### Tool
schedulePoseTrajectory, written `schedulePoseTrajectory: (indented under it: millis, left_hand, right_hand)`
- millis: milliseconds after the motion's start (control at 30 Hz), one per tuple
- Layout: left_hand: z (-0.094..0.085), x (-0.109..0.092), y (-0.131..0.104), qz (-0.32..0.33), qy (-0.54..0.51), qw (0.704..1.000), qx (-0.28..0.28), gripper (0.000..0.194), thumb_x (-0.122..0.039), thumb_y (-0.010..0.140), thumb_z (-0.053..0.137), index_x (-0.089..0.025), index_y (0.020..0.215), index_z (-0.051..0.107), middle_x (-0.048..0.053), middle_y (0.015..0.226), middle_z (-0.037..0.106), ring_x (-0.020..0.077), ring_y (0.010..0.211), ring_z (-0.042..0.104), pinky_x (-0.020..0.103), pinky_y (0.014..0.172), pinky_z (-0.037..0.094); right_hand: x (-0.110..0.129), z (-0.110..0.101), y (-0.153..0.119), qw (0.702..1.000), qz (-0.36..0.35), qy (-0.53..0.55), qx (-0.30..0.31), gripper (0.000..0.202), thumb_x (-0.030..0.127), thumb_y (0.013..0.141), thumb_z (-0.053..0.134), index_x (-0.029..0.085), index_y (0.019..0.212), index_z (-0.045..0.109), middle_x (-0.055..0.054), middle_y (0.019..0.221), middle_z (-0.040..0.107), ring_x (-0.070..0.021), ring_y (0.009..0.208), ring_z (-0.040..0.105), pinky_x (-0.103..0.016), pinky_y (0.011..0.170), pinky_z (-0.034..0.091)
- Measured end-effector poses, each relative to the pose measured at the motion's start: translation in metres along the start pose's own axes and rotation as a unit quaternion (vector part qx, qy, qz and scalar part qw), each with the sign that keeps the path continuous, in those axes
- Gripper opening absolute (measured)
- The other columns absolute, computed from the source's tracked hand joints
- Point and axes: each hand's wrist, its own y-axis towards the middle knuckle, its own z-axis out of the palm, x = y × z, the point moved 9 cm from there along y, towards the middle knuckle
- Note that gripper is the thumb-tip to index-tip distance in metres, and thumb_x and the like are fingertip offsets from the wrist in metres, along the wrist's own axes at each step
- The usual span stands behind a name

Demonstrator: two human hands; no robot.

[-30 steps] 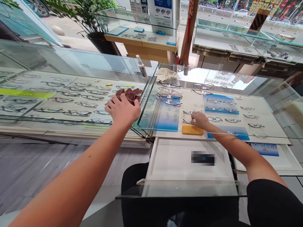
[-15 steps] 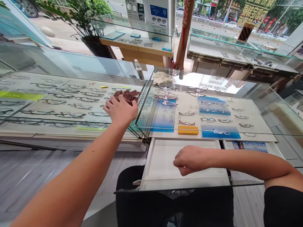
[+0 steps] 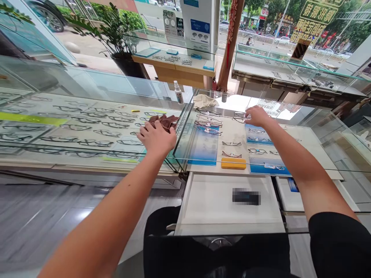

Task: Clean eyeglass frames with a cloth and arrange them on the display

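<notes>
My left hand (image 3: 158, 137) rests on the glass counter top with its fingers curled over a crumpled brown cloth (image 3: 166, 122). Farther right, my right hand (image 3: 257, 116) reaches across the counter. Its thumb and fingertips pinch the right end of a pair of eyeglasses (image 3: 240, 116) on the glass. Several thin-framed eyeglasses (image 3: 208, 123) lie in a column between my hands. Behind them is a bunched cream cloth (image 3: 205, 101). A white spray bottle (image 3: 177, 92) stands behind the brown cloth.
Glass showcases (image 3: 95, 143) hold rows of eyeglasses on both sides. A yellow case (image 3: 233, 163) lies near the front. Below, a white drawer (image 3: 208, 208) is pulled out, with a blurred dark object (image 3: 246, 197) over it. A potted plant (image 3: 129, 63) stands beyond the counter.
My right hand has moved from above the open drawer up and forward to the eyeglasses at the back. My left hand stays on the brown cloth. The view has shifted slightly.
</notes>
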Motion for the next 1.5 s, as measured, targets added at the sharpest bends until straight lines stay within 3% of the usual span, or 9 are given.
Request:
schedulePoseTrajectory:
  millis: [267,567,667,767,867,1000,1100,1267,1500]
  left_hand:
    - [0.005,0.002,0.003,0.002,0.008,1.0,-0.001,0.078,-0.048,0.1,0.041,-0.002,0.163,0.045,0.032,0.171,0.039,0.0513,0.157,0.039,0.066,0.13,0.031]
    - [0.005,-0.001,0.004,0.0,0.01,1.0,0.002,0.077,-0.047,0.101,0.042,-0.002,0.162,0.045,0.032,0.171,0.039,0.051,0.156,0.039,0.064,0.13,0.03]
    - [0.004,-0.001,0.004,-0.002,0.008,1.0,-0.006,0.076,-0.047,0.1,0.043,-0.002,0.161,0.046,0.032,0.17,0.041,0.0503,0.155,0.04,0.065,0.129,0.031]
    - [0.003,-0.002,0.004,0.004,-0.003,1.0,-0.013,0.076,-0.047,0.099,0.043,-0.002,0.16,0.048,0.033,0.169,0.042,0.0505,0.155,0.041,0.066,0.128,0.032]
    - [0.004,-0.002,0.005,0.01,-0.012,1.0,-0.008,0.078,-0.048,0.099,0.043,0.0,0.16,0.047,0.034,0.169,0.04,0.0512,0.156,0.04,0.066,0.129,0.031]
    - [0.005,0.0,0.007,0.006,-0.019,1.0,-0.007,0.079,-0.048,0.098,0.043,-0.002,0.162,0.045,0.033,0.171,0.038,0.0508,0.158,0.037,0.068,0.13,0.028]
    - [0.004,-0.001,0.007,0.006,-0.02,1.0,-0.004,0.079,-0.049,0.098,0.042,-0.003,0.163,0.044,0.033,0.172,0.037,0.0506,0.16,0.035,0.068,0.13,0.027]
    - [0.002,-0.003,0.005,0.003,-0.01,1.0,0.009,0.08,-0.049,0.099,0.042,-0.002,0.164,0.043,0.032,0.173,0.035,0.0506,0.16,0.033,0.066,0.132,0.026]
    - [0.001,-0.001,0.004,0.003,-0.005,1.0,0.001,0.076,-0.047,0.1,0.043,-0.004,0.162,0.045,0.031,0.173,0.036,0.0493,0.16,0.035,0.065,0.131,0.029]
  right_hand:
    - [0.003,0.019,0.015,0.999,0.03,-0.004,-0.023,0.027,0.025,0.097,0.059,0.017,0.101,0.084,-0.016,0.116,0.079,-0.0359,0.119,0.057,-0.051,0.108,0.043]
    - [0.015,0.0,-0.015,0.997,0.059,0.011,-0.043,0.029,0.009,0.091,0.053,0.014,0.095,0.081,-0.019,0.105,0.078,-0.0349,0.114,0.063,-0.05,0.108,0.043]
    - [0.031,-0.019,-0.047,0.997,0.037,0.037,-0.054,0.024,0.011,0.092,0.055,0.015,0.096,0.078,-0.015,0.107,0.079,-0.0316,0.112,0.064,-0.047,0.105,0.045]
    - [0.067,-0.045,-0.096,0.987,-0.053,0.135,-0.066,0.016,0.017,0.092,0.058,0.02,0.089,0.073,-0.01,0.1,0.078,-0.0287,0.105,0.065,-0.044,0.099,0.047]
    - [0.116,-0.055,-0.158,0.961,-0.156,0.227,0.0,0.011,0.019,0.091,0.061,0.023,0.083,0.068,-0.006,0.094,0.076,-0.0264,0.098,0.066,-0.042,0.094,0.048]
    - [0.174,-0.011,-0.231,0.923,-0.204,0.268,0.185,0.009,0.014,0.088,0.066,0.022,0.085,0.069,-0.006,0.098,0.077,-0.0241,0.097,0.068,-0.035,0.086,0.05]
    - [0.195,0.042,-0.255,0.921,-0.222,0.218,0.234,0.012,0.01,0.088,0.067,0.02,0.085,0.071,-0.008,0.096,0.077,-0.0238,0.096,0.069,-0.033,0.082,0.048]
    - [0.168,0.102,-0.204,0.977,-0.144,0.096,0.126,0.016,0.008,0.094,0.061,0.016,0.094,0.075,-0.014,0.107,0.077,-0.0283,0.109,0.065,-0.036,0.095,0.045]
    - [0.103,0.129,-0.089,0.996,-0.041,0.072,0.018,0.032,0.01,0.101,0.045,0.009,0.109,0.076,-0.026,0.123,0.073,-0.0366,0.124,0.054,-0.046,0.107,0.037]
